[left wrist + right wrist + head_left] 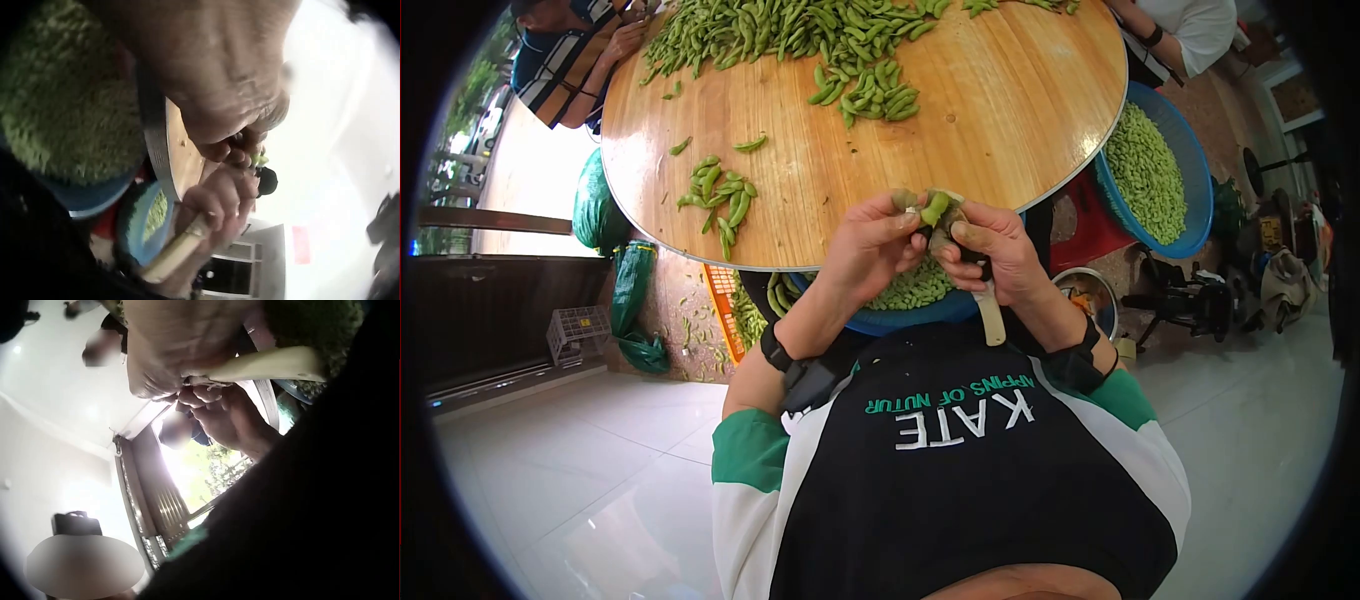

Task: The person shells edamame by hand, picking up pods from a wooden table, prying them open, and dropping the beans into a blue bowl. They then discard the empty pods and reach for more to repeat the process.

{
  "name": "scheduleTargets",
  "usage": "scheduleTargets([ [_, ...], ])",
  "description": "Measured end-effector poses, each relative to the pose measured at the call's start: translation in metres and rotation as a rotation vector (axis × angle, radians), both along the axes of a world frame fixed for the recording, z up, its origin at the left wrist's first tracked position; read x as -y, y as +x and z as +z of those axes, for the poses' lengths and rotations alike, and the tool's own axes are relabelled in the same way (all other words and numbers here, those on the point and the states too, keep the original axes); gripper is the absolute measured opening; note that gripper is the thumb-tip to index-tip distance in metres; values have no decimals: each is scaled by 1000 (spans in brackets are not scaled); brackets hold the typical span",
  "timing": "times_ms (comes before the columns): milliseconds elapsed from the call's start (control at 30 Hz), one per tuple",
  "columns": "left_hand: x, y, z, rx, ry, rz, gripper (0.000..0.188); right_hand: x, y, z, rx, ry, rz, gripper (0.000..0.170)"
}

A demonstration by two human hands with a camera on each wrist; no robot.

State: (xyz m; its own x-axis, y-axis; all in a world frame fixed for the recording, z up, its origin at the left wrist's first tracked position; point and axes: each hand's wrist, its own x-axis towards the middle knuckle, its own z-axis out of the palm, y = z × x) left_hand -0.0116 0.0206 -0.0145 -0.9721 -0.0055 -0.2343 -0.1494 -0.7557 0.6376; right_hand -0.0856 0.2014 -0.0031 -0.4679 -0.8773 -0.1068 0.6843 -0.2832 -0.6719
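Both hands meet just off the near edge of the round wooden table (960, 150). Between the fingertips of the left hand (870, 245) and right hand (1000, 250) is a green pod (936, 208), pinched from both sides. A pale-handled tool (992, 318) lies in the right hand's curled fingers, its handle hanging toward the body; the same handle (175, 253) shows in the left wrist view and as a cream handle (275, 364) in the right wrist view. Below the hands, shelled beans (912, 288) fill a blue basin, partly hidden by the forearms.
A large heap of pods (780, 30) covers the table's far side, with a small pile (725, 200) at left. Right of the table stands a blue basin (1206, 190) of shelled beans. An orange crate (722, 310) and a metal bowl (1108, 300) flank the person. Two people sit opposite.
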Motion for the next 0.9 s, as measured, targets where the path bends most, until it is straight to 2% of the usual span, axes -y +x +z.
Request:
scheduleTargets([
  [33,5,0,-1,-24,221,-195,15,-1,-2,1,54,-33,45,31],
  [100,5,0,2,24,194,-177,14,-1,-4,0,106,-64,89,30],
  [167,1,0,4,70,166,-158,13,0,-5,-5,202,27,2,26],
  [233,-8,1,4,-378,-1293,246,13,1,-4,-2,218,19,12,24],
  [267,-7,1,7,-375,-1292,245,13,1,-3,-1,238,12,26,23],
  [333,-3,2,15,-625,-1822,335,14,1,-2,-7,267,-2,39,24],
  [467,-5,4,13,-648,-1942,379,14,2,-2,-5,273,-20,43,28],
  [533,-5,3,16,-546,-1597,339,9,3,-1,-4,259,-36,34,28],
  [567,-7,3,18,-546,-1596,339,9,3,0,-4,246,-51,28,29],
  [633,-11,3,21,-90,-948,173,13,2,-1,-2,230,-32,9,27],
  [667,-11,2,21,-91,-948,175,13,1,-1,-2,215,-11,-9,25],
  [700,-11,2,19,-28,-821,117,17,1,-1,-4,215,-11,-9,25],
  [733,-11,2,17,33,-692,58,21,0,-1,-9,16,88,-82,23],
  [767,-13,1,16,34,-692,58,21,0,0,-11,-183,186,-155,21],
  [800,-15,1,14,12,-797,76,17,0,-1,-12,-181,187,-154,21],
  [833,-18,1,13,-10,-902,91,14,0,-1,-12,-304,278,-155,19],
  [867,-19,2,11,-10,-902,88,14,-1,-1,-12,-428,368,-159,18],
  [900,-21,4,9,-145,-1171,139,11,1,1,-12,-427,368,-162,18],
])
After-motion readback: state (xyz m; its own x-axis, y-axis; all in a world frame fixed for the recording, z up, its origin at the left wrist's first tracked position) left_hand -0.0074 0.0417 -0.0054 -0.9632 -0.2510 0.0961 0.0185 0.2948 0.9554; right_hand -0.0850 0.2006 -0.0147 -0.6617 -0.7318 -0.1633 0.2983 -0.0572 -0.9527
